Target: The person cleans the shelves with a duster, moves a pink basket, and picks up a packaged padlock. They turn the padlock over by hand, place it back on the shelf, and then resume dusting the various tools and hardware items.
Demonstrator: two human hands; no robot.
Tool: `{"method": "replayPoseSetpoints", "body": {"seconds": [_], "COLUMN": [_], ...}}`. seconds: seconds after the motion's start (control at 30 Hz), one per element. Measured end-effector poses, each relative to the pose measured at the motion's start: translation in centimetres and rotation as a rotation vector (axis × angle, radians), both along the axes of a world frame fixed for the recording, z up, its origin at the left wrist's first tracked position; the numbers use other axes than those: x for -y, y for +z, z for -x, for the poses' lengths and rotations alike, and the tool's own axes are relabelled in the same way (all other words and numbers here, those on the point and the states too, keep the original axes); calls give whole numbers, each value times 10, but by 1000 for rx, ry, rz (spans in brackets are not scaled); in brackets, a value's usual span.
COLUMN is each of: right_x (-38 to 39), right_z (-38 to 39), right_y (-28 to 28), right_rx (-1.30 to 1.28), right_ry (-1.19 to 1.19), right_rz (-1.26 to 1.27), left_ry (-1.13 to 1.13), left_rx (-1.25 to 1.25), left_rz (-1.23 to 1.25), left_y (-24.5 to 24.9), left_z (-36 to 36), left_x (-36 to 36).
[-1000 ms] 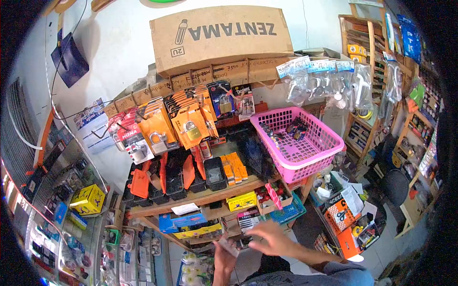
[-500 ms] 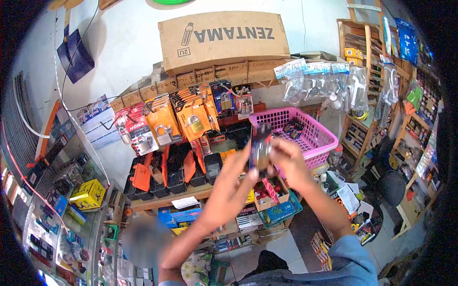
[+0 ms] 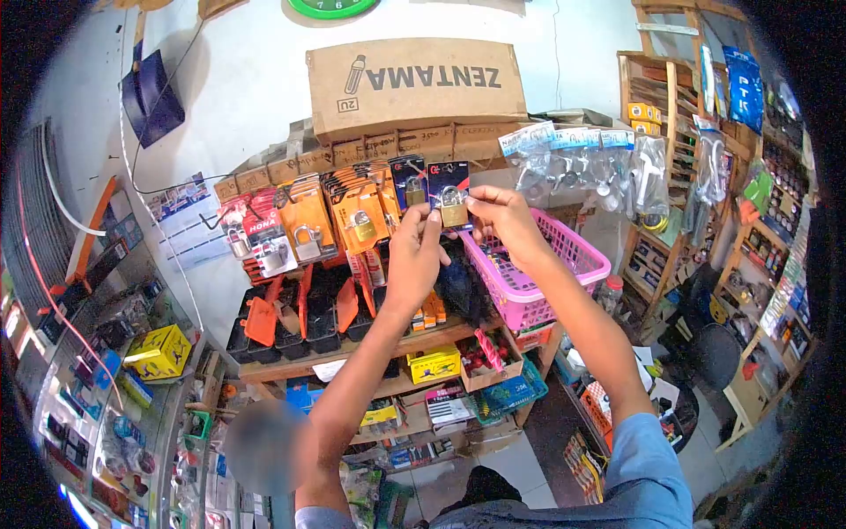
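Left hand (image 3: 416, 251) and right hand (image 3: 498, 216) pinch a padlock card (image 3: 450, 192) by its edges above the basket (image 3: 538, 301), so its face shows.

Padlock pack (image 3: 451, 196) below carton (image 3: 419, 84), left of basket (image 3: 568, 260)

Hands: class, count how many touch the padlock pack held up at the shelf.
2. The left hand pinches the lower left edge of the padlock pack; the right hand pinches its right side, above the pink basket. No other hands show.
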State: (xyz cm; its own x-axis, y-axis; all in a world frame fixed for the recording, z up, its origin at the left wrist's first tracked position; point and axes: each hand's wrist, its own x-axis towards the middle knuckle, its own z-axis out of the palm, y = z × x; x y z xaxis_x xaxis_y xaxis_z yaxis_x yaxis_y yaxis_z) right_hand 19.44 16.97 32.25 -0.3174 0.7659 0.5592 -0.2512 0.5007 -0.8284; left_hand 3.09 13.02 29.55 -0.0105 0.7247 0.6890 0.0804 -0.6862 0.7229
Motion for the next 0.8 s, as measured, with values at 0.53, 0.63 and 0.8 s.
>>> {"method": "replayPoseSetpoints", "body": {"seconds": [0.53, 0.63, 0.8], "right_x": [24, 26, 34], "right_z": [2, -1, 0], "right_y": [13, 16, 28], "right_rx": [-145, -150, -153], "right_ry": [51, 55, 40], "right_rz": [114, 131, 124], "left_ry": [-188, -190, -148], "left_rx": [91, 122, 53], "left_rz": [187, 227, 242], "left_y": [18, 23, 31], "left_z": [-1, -6, -2], "left_x": [39, 42, 43]}}
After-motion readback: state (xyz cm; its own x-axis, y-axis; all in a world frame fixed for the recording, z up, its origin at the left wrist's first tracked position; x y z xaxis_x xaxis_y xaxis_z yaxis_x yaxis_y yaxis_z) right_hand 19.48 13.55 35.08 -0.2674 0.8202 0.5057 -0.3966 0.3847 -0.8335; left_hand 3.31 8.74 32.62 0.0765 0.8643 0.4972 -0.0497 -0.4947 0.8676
